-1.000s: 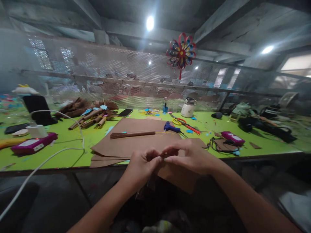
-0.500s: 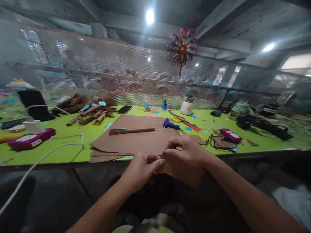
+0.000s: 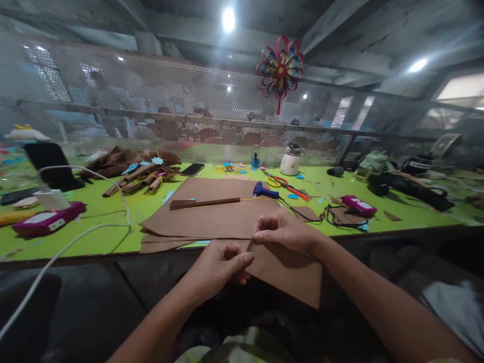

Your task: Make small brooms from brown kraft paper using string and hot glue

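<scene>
A piece of brown paper (image 3: 289, 275) hangs in front of the table's near edge, slanting down to the right. My right hand (image 3: 282, 229) is closed in a pinch on its upper left corner. At the paper's left edge my left hand (image 3: 224, 263) is also closed, thumb against fingers. Behind both hands lie large brown paper sheets (image 3: 212, 222), stacked slightly askew. On them rests a rolled brown paper tube (image 3: 206, 202) with a fringed left end and a yellow string. A blue glue gun (image 3: 266, 191) lies at the sheets' right side.
On the green table (image 3: 98, 227) are scissors (image 3: 291, 185), a white jug (image 3: 291, 160), a phone (image 3: 193, 169), bundled paper tubes (image 3: 136, 179) and two purple boxes. A white cable (image 3: 91, 229) loops at left. A perforated screen (image 3: 212, 116) stands behind.
The paper has swung to face me more, so more of its surface shows. Both hands have shifted slightly left, with the fingers still pinched.
</scene>
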Action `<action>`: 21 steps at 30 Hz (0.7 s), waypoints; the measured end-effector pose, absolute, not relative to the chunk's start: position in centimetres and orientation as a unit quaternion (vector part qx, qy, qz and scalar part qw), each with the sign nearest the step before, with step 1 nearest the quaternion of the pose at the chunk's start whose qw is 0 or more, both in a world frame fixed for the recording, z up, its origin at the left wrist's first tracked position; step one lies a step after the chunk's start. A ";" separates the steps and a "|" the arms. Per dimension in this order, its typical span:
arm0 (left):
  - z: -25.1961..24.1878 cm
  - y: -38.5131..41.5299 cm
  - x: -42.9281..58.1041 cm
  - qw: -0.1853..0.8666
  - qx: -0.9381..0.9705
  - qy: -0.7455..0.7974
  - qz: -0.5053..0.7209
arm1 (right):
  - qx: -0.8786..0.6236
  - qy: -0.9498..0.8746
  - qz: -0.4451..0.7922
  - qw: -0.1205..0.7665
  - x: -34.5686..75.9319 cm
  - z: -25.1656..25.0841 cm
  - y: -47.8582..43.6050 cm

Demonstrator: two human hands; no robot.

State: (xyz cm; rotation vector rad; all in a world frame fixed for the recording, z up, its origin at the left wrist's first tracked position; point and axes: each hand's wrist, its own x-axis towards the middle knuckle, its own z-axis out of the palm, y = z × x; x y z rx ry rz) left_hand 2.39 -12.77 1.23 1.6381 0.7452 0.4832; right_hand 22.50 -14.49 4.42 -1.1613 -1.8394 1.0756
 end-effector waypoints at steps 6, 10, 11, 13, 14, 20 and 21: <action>0.8 -13.0 1.5 0.593 0.715 0.321 0.184 | -0.452 -0.705 0.433 0.333 22.2 4.3 -14.3; 0.7 -13.1 1.2 0.584 0.728 0.313 0.177 | -0.454 -0.710 0.425 0.331 21.9 4.4 -14.2; 0.7 -13.1 1.1 0.576 0.733 0.316 0.176 | -0.454 -0.711 0.423 0.332 21.9 4.4 -14.1; 0.6 -13.0 0.9 0.566 0.741 0.322 0.164 | -0.453 -0.712 0.416 0.339 22.3 4.3 -13.6; 0.6 -12.9 0.8 0.565 0.743 0.324 0.155 | -0.453 -0.713 0.409 0.347 22.5 4.3 -13.3; 2.1 -11.3 0.5 0.522 0.733 0.361 0.244 | -0.446 -0.713 0.415 0.347 23.4 4.8 -12.5; 2.4 -11.1 0.7 0.522 0.728 0.364 0.258 | -0.441 -0.716 0.418 0.343 23.2 4.9 -12.5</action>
